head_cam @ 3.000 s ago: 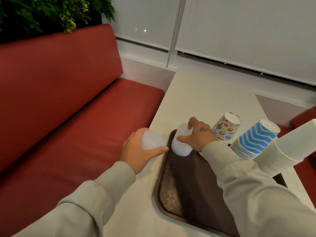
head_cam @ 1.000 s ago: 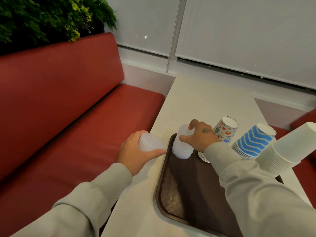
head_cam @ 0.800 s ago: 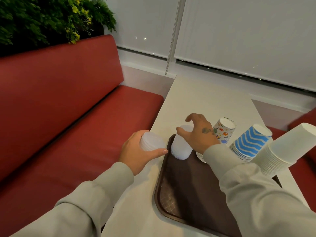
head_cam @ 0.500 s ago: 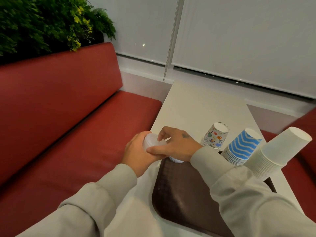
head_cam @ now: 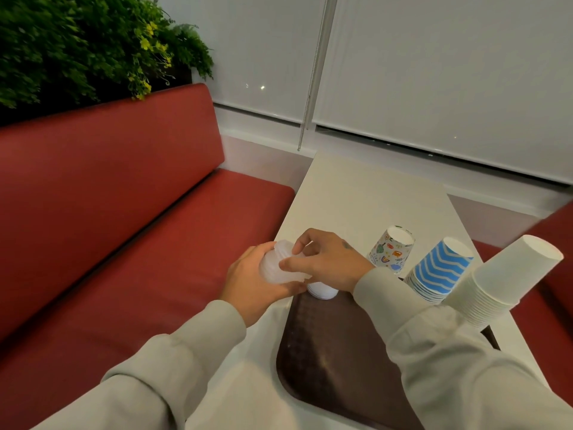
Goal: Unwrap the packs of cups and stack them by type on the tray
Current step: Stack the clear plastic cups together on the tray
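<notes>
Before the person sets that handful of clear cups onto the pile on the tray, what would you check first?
1. Left hand grips the clear plastic cups: ok.
2. Right hand pinches them too: ok.
3. Clear cup stack stands on the tray: ok.
4. Its top is free: cannot tell, the right hand hides it.
5. Wrapper off the held cups: cannot tell.
6. Printed cups, blue zigzag cups, white cups stand apart: ok.

Café booth: red bench (head_cam: 130,218), table (head_cam: 366,197), tray (head_cam: 325,352).
</notes>
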